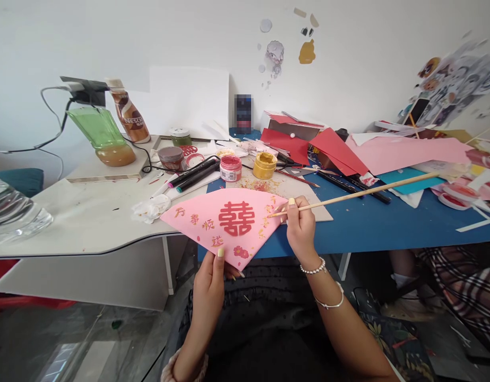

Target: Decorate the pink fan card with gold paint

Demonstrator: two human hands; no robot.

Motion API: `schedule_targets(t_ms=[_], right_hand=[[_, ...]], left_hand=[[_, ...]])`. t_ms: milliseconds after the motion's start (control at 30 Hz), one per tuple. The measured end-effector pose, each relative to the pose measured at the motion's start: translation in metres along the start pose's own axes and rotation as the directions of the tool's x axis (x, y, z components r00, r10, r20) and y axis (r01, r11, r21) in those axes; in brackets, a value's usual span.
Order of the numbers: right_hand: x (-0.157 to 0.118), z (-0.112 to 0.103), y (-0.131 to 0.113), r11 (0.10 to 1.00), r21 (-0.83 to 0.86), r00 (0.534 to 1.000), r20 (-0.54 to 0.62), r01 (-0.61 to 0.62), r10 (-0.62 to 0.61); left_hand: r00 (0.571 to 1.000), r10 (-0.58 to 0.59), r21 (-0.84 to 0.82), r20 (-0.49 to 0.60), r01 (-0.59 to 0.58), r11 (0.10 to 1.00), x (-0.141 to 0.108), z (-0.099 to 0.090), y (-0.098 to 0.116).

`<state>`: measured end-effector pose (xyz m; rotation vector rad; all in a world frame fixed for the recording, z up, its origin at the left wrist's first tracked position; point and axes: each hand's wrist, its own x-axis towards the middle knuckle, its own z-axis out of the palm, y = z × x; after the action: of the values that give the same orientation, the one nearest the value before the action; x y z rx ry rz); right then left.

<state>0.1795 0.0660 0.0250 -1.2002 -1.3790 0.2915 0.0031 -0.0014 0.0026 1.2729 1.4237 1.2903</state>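
We take the pink fan-shaped paper (233, 245) as the middle of our dial, with twelve toward the wall; it is held at the near edge of the blue table (372, 223), its lower corner reaching past that edge. At about seven, our left hand (211, 278) pinches that corner, thumb on the face and fingers mostly hidden behind. At three, our right hand (301, 225) is closed around a slender wooden stick (368, 191), whose tip points at the gold writing on the paper's right side; we cannot tell whether it touches. The stick's far end runs out between two and three. We see a red double character (237, 218) in the paper's middle and a red flower near its lower corner. Just beyond the paper stand an open pink jar (231, 170) at twelve and an open yellow jar (264, 165) at one. Toward eleven we find dark markers (195, 176) lying side by side, while a crumpled white tissue (151, 208) rests between nine and ten.
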Motion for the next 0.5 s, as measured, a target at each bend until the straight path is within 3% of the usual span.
schedule_targets(t_ms=[500], right_hand=[[-0.0006, 0.0004, 0.0009, 1.0, 0.025, 1.0, 0.007, 0.005, -0.005]], left_hand=[[1.0, -0.015, -0.041, -0.003, 0.015, 0.999, 0.0009, 0.0, 0.0001]])
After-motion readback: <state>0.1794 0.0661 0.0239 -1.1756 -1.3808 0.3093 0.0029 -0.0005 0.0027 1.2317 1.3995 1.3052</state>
